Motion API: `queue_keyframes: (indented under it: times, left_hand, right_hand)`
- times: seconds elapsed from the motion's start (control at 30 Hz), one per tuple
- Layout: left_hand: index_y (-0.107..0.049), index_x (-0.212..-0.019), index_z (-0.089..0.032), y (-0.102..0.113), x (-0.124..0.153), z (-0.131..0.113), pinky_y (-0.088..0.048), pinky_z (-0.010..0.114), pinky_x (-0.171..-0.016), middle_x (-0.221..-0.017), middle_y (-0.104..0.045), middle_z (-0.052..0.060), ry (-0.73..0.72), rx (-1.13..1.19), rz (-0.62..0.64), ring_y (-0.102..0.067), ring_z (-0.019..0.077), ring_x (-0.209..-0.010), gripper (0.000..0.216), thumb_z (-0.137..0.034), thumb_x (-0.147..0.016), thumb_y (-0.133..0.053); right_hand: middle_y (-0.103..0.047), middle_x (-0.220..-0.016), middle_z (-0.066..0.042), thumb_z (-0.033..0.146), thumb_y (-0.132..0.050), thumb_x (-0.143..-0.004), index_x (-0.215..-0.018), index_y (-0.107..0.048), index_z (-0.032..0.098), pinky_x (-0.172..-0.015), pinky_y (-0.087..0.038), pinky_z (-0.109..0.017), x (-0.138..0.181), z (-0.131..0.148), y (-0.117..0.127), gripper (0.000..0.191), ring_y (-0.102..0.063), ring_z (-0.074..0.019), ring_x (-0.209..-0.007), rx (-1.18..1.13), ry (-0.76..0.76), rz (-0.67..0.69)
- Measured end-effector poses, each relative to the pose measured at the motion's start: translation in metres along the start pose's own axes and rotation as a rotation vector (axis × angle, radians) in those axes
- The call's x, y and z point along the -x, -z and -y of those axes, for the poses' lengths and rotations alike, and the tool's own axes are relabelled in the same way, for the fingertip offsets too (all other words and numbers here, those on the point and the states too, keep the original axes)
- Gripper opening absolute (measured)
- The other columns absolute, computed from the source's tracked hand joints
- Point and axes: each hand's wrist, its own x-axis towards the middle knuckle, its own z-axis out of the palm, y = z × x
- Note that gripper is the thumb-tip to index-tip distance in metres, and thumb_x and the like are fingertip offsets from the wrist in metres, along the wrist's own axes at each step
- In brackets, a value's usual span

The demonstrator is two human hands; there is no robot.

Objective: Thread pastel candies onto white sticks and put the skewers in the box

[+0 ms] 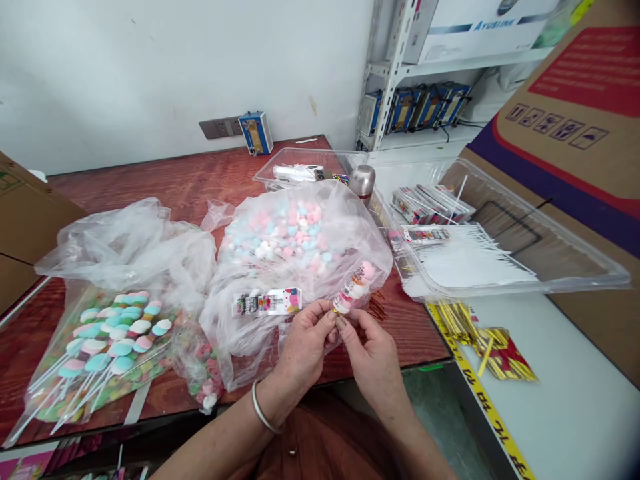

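Note:
Above the table's front edge, my left hand and my right hand meet with their fingertips pinched together. Between them stands a wrapped marshmallow pop, tilted to the right, in a clear printed wrapper with pink and white candy inside. Both hands grip its gathered lower end, where a speck of gold shows; any stick is hidden by my fingers. Just left of it, flat printed wrappers lie on a big clear bag of pink, blue and white marshmallows.
Twisted marshmallow pops lie on a bag of gummy candy at left. A clear tray at right holds white sticks and wrapper stacks. Gold twist ties rest below it. A metal-capped bottle stands behind the marshmallow bag.

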Motion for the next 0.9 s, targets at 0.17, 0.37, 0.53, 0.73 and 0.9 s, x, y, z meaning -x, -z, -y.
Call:
queue_keyframes:
  times: [0.17,0.37,0.53,0.73,0.9]
  left_hand:
    - [-0.068,-0.097,-0.016,0.011,0.001,0.009,-0.032,0.020,-0.055,-0.064,-0.050,-0.005,-0.159,-0.241,0.048,-0.039,0.0070,-0.057,0.020,-0.033,-0.085,-0.067]
    - [-0.073,-0.090,-0.021,0.026,-0.004,-0.008,-0.048,0.033,-0.085,-0.097,-0.064,0.004,-0.227,-0.281,0.265,-0.059,0.0164,-0.090,0.011,-0.028,-0.084,-0.066]
    - [-0.072,-0.067,-0.023,0.027,0.017,-0.051,-0.038,0.045,-0.106,-0.123,-0.060,0.007,-0.477,-0.913,0.389,-0.051,0.0245,-0.121,0.031,-0.013,-0.087,-0.051]
    - [-0.071,-0.090,-0.023,0.015,0.042,-0.061,-0.048,0.036,-0.085,-0.088,-0.063,0.004,-0.532,-1.347,0.413,-0.057,0.0177,-0.084,0.033,-0.006,-0.086,-0.042]
    - [-0.074,-0.106,-0.026,0.021,0.035,-0.064,-0.047,0.041,-0.103,-0.132,-0.062,0.007,-0.529,-1.044,0.398,-0.057,0.0221,-0.122,0.039,-0.010,-0.093,-0.040]
  right_hand:
    - [-0.069,-0.076,-0.002,0.032,-0.057,-0.092,-0.082,-0.062,0.019,-0.065,-0.051,-0.027,-0.002,0.002,-0.001,0.017,-0.063,-0.0165,-0.067,-0.139,-0.045,0.008]
    - [-0.062,-0.072,0.001,0.034,-0.060,-0.091,-0.081,-0.061,0.019,-0.063,-0.047,-0.025,-0.005,0.004,0.013,0.018,-0.058,-0.0151,-0.069,-0.158,-0.017,0.184]
    - [-0.059,-0.069,0.001,0.018,-0.055,-0.090,-0.074,-0.061,0.019,-0.058,-0.040,-0.024,-0.001,0.017,0.029,0.018,-0.053,-0.0132,-0.064,0.193,0.208,0.189]
    - [-0.060,-0.074,0.000,0.010,-0.052,-0.089,-0.081,-0.059,0.020,-0.060,-0.040,-0.024,0.009,0.040,0.031,0.015,-0.055,-0.0138,-0.068,0.319,0.512,0.096]
    - [-0.047,-0.063,0.004,0.019,-0.055,-0.088,-0.067,-0.053,0.020,-0.054,-0.036,-0.023,0.014,0.035,0.021,0.021,-0.045,-0.0117,-0.058,-0.018,0.130,0.313]
